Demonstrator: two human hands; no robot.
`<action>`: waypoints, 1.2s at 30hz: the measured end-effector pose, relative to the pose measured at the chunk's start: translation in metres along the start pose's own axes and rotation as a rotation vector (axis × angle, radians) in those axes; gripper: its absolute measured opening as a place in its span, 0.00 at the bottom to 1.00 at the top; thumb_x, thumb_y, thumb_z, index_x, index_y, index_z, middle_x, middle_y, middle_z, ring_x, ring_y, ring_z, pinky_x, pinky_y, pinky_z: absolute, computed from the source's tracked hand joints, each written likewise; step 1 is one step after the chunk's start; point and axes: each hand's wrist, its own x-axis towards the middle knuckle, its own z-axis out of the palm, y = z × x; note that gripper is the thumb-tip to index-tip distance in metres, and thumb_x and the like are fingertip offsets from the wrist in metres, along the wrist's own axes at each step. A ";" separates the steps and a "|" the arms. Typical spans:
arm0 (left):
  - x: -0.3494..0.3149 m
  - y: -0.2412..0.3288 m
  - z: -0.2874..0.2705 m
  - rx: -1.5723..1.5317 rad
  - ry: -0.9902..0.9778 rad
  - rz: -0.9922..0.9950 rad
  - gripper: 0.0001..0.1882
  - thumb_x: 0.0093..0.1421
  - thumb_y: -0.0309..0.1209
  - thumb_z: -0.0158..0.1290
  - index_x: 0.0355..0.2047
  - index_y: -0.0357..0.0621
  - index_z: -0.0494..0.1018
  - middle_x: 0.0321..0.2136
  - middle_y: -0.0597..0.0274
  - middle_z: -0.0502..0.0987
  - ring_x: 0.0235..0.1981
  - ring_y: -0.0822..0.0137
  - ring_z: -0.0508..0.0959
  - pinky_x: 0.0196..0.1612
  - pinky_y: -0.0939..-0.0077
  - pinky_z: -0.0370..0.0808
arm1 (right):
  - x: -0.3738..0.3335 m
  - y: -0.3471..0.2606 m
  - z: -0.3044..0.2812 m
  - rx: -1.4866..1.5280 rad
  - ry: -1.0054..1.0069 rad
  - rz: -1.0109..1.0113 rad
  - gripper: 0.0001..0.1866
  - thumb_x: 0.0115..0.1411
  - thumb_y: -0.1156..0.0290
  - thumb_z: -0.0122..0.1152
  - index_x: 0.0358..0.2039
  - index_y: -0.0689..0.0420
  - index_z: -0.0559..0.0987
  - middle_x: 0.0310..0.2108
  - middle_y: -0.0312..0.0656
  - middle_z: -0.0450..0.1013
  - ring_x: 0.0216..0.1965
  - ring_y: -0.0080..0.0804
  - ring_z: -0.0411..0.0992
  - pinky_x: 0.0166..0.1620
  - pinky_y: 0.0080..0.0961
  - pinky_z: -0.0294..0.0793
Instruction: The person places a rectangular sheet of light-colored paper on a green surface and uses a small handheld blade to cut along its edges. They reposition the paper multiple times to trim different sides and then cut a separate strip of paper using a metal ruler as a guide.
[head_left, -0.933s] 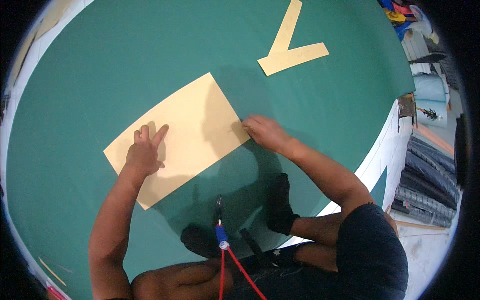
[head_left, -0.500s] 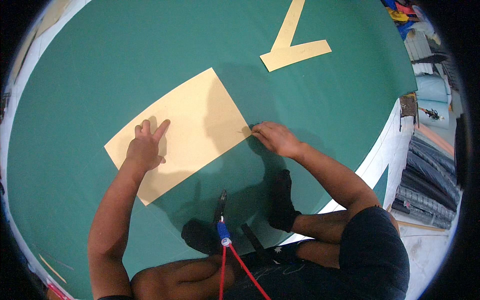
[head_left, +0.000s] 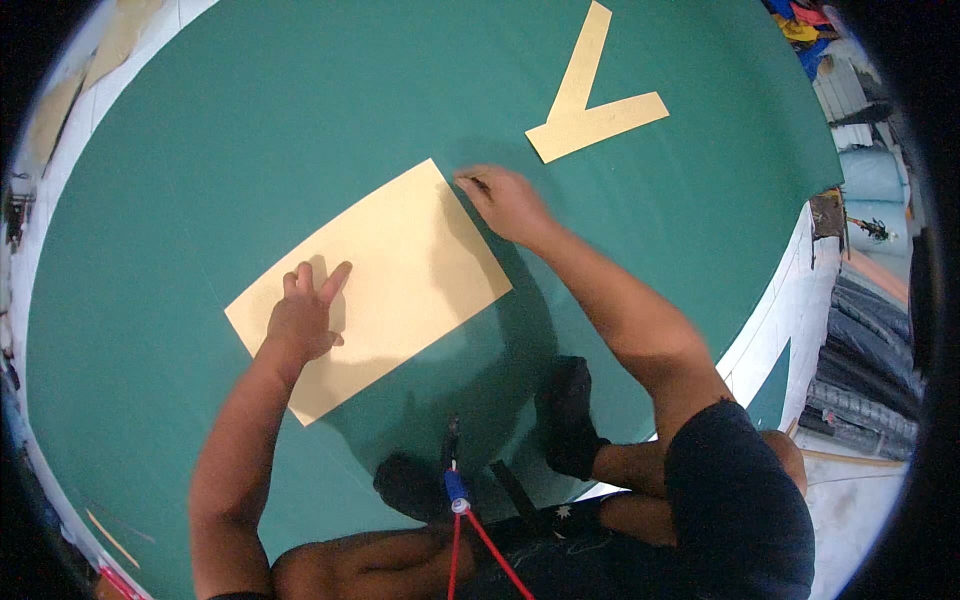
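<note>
A rectangular cream-coloured card sheet [head_left: 400,250] lies flat and slantwise on a green cloth-like surface [head_left: 250,110]. My left hand [head_left: 303,318] rests on the sheet's left part, fingers spread. Just outside the sheet's right edge, close to its far corner, is my right hand [head_left: 508,203]. Its fingers are pinched around a small dark thing, mostly hidden, whose kind I cannot make out. Farther off to the right lie two cream strips [head_left: 590,122], meeting in a V shape.
My socked foot [head_left: 568,415] and bent knees are at the near side. A red cord [head_left: 490,545] with a dark clip hangs in front of me. Dark wrapped rolls [head_left: 865,360] lie beyond the green surface at the right, below pale blue rolls [head_left: 875,195].
My right hand has moved away from me along the sheet's right edge, from the near corner to near the far one. My left hand stays spread on the sheet.
</note>
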 end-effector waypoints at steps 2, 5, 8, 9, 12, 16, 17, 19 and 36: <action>-0.002 0.000 -0.001 0.001 0.005 -0.008 0.65 0.40 0.36 0.78 0.74 0.72 0.50 0.67 0.36 0.56 0.66 0.38 0.64 0.60 0.49 0.79 | 0.021 -0.009 0.009 0.038 0.037 0.040 0.16 0.72 0.62 0.54 0.51 0.58 0.82 0.47 0.51 0.80 0.47 0.49 0.78 0.50 0.43 0.77; -0.003 -0.001 -0.001 -0.013 0.015 -0.015 0.65 0.39 0.36 0.78 0.74 0.72 0.51 0.67 0.36 0.56 0.66 0.38 0.64 0.60 0.50 0.79 | 0.038 -0.015 0.018 0.088 0.045 0.113 0.15 0.71 0.63 0.55 0.51 0.57 0.82 0.49 0.51 0.80 0.51 0.51 0.78 0.54 0.43 0.77; -0.001 -0.002 -0.001 -0.028 0.010 -0.009 0.66 0.38 0.35 0.79 0.74 0.72 0.51 0.68 0.36 0.56 0.67 0.38 0.64 0.60 0.50 0.79 | 0.046 -0.012 0.023 0.093 0.019 0.152 0.15 0.71 0.65 0.55 0.50 0.58 0.82 0.49 0.51 0.80 0.51 0.51 0.78 0.54 0.44 0.77; -0.001 -0.002 0.000 -0.032 0.009 -0.009 0.66 0.38 0.35 0.79 0.74 0.72 0.51 0.68 0.36 0.56 0.67 0.39 0.64 0.60 0.50 0.79 | 0.046 -0.010 0.024 0.076 0.018 0.135 0.15 0.71 0.65 0.55 0.50 0.57 0.82 0.49 0.51 0.80 0.51 0.51 0.78 0.54 0.44 0.77; -0.002 -0.003 0.001 -0.018 0.036 -0.007 0.66 0.38 0.36 0.79 0.74 0.72 0.51 0.68 0.36 0.56 0.67 0.39 0.64 0.59 0.51 0.80 | 0.048 -0.004 0.028 0.039 0.053 0.066 0.14 0.71 0.66 0.54 0.50 0.57 0.82 0.49 0.51 0.80 0.51 0.51 0.77 0.54 0.44 0.77; -0.001 -0.004 0.004 -0.020 0.064 0.010 0.65 0.38 0.36 0.79 0.74 0.72 0.52 0.68 0.37 0.57 0.67 0.40 0.64 0.59 0.52 0.80 | 0.046 0.006 0.034 -0.028 0.097 -0.061 0.14 0.71 0.67 0.55 0.51 0.58 0.81 0.48 0.48 0.80 0.46 0.51 0.79 0.51 0.43 0.78; 0.000 -0.004 0.004 -0.013 0.053 0.003 0.65 0.38 0.36 0.79 0.74 0.72 0.52 0.68 0.38 0.57 0.67 0.40 0.64 0.59 0.52 0.80 | 0.043 0.009 0.033 -0.078 0.082 -0.113 0.14 0.70 0.68 0.55 0.51 0.58 0.81 0.48 0.49 0.80 0.47 0.51 0.78 0.50 0.43 0.78; 0.001 -0.002 0.003 0.000 0.030 -0.006 0.65 0.39 0.36 0.79 0.74 0.72 0.52 0.67 0.38 0.57 0.66 0.40 0.64 0.59 0.52 0.80 | 0.032 0.014 0.029 -0.178 0.053 -0.214 0.14 0.68 0.69 0.55 0.51 0.58 0.80 0.49 0.49 0.79 0.47 0.51 0.78 0.49 0.43 0.79; -0.009 -0.011 0.010 0.048 0.145 0.048 0.63 0.42 0.46 0.77 0.74 0.68 0.51 0.67 0.44 0.60 0.67 0.45 0.65 0.60 0.48 0.77 | -0.124 0.017 -0.131 -0.129 -0.337 -0.254 0.12 0.69 0.67 0.55 0.50 0.56 0.76 0.45 0.51 0.77 0.45 0.57 0.76 0.47 0.50 0.76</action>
